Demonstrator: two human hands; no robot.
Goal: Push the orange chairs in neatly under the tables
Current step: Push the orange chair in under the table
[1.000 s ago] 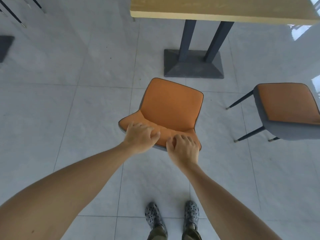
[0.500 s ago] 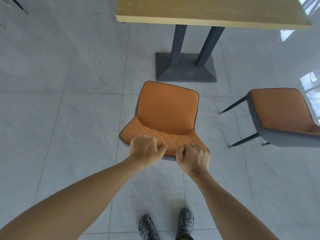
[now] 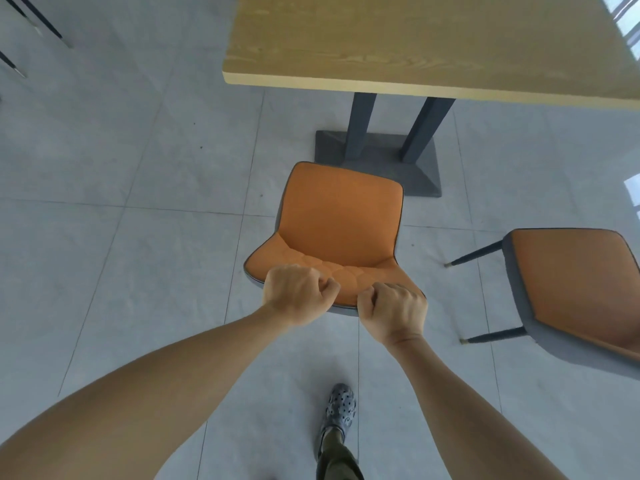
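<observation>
An orange chair (image 3: 341,220) with a grey shell stands in front of me, its seat pointing at the wooden table (image 3: 433,43). My left hand (image 3: 298,294) grips the top edge of its backrest on the left. My right hand (image 3: 393,311) grips the same edge on the right. The front of the seat overlaps the table's dark pedestal base (image 3: 381,157) in the view. A second orange chair (image 3: 575,285) stands to the right, turned sideways, away from the table.
Grey tiled floor lies all around. Thin dark legs of other furniture (image 3: 31,22) show at the top left. One of my shoes (image 3: 341,408) is on the floor behind the chair. Bright window reflections sit at the right edge.
The chair has moved forward toward the table, and I have stepped after it. The table now fills more of the top of the view. Both hands keep their hold on the backrest.
</observation>
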